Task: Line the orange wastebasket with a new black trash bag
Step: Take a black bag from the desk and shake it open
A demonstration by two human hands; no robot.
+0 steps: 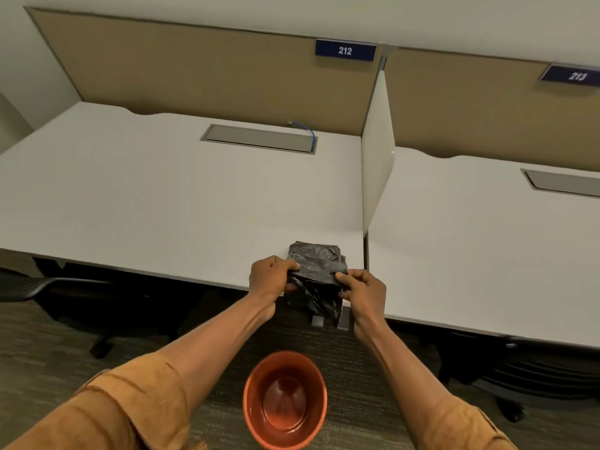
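Note:
A folded black trash bag (316,289) hangs partly unfolded over the front edge of the white desk (156,203). My left hand (269,277) grips its left edge and my right hand (362,290) pinches its right edge. A small stack of folded black bags (316,254) lies on the desk just behind my hands. The orange wastebasket (285,399) stands upright and unlined on the carpet below, between my forearms.
A white divider panel (376,164) separates this desk from the neighbouring desk (487,241) on the right. A grey cable hatch (259,138) with a blue cable sits at the back. Dark office chairs (48,287) stand under both desks.

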